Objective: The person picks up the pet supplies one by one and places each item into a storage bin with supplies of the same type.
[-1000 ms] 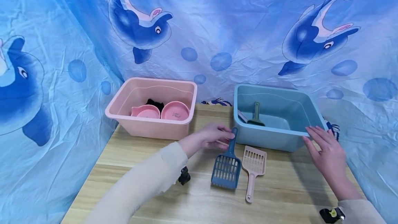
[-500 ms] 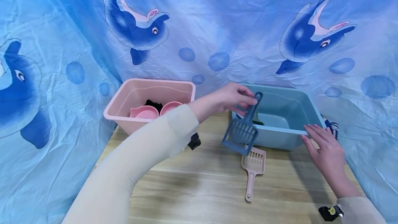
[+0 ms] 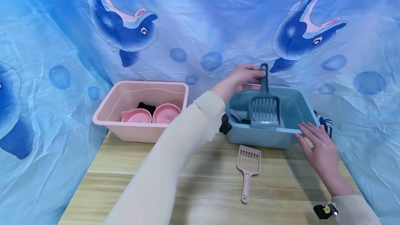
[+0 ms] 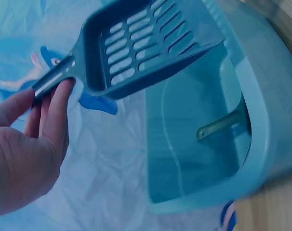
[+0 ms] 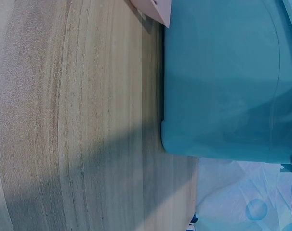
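Note:
My left hand (image 3: 245, 79) pinches a dark blue litter scoop (image 3: 264, 89) by its handle, slotted pan hanging down over the blue litter box (image 3: 262, 139). The left wrist view shows thumb and fingers on the handle, with the scoop (image 4: 90, 72) above the box's opening. Inside the box, a green handle (image 4: 220, 125) shows there, and a pale handle (image 3: 235, 115) leans at the left in the head view. My right hand (image 3: 319, 148) rests with extended fingers on the box's front right rim. A pink litter scoop (image 3: 247, 180) lies on the table before the box.
At the left stands a pink litter box (image 3: 137, 133) holding a pink dish (image 3: 165, 113), a pink cat-shaped dish (image 3: 137, 116) and something black (image 3: 146, 107). Both boxes stand on a wooden table (image 3: 125, 173), backed by a blue dolphin curtain (image 3: 193, 16).
My left hand has lifted the dark blue scoop from near the table, up and to the right, over the blue box. My right hand has stayed on the rim; the head view has shifted slightly.

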The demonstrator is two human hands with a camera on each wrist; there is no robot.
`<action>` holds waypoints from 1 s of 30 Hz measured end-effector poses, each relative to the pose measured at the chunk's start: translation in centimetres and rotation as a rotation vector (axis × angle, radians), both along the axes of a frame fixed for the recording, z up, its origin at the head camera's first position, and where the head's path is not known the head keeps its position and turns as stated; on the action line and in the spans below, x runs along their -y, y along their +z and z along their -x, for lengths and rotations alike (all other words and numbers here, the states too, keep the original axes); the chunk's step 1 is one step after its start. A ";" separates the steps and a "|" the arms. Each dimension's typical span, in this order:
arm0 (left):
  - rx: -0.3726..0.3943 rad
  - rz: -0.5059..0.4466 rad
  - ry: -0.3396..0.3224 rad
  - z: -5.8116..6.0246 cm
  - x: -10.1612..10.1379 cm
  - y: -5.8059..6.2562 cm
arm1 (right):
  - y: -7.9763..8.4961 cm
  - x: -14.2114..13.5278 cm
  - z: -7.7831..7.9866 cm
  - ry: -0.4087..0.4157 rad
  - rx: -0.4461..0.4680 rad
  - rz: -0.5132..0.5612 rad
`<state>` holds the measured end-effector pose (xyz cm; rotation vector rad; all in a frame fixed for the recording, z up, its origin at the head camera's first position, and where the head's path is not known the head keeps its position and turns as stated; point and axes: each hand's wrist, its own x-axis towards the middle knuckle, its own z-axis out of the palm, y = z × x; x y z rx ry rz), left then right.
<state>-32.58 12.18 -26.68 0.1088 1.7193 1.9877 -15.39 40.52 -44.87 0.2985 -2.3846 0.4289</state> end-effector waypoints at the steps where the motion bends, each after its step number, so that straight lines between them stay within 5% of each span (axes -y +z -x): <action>1: 0.010 -0.009 0.039 0.2 -0.4 -0.3 | 0.0 0.0 0.0 -0.002 0.000 0.000; 10: 0.102 -0.042 0.419 0.1 -4.1 -2.6 | -0.1 -0.2 -0.1 -0.003 -0.009 0.002; 14: 0.162 -0.066 0.521 0.1 -5.2 -3.3 | 0.0 -0.2 0.1 -0.006 -0.005 0.007; 24: 0.283 -0.096 0.629 2.4 -7.1 -6.9 | -0.3 -0.4 0.5 0.015 -0.011 -0.004; 30: 0.331 -0.062 0.662 2.0 -8.2 -7.7 | 0.0 -0.4 0.4 0.000 -0.015 0.001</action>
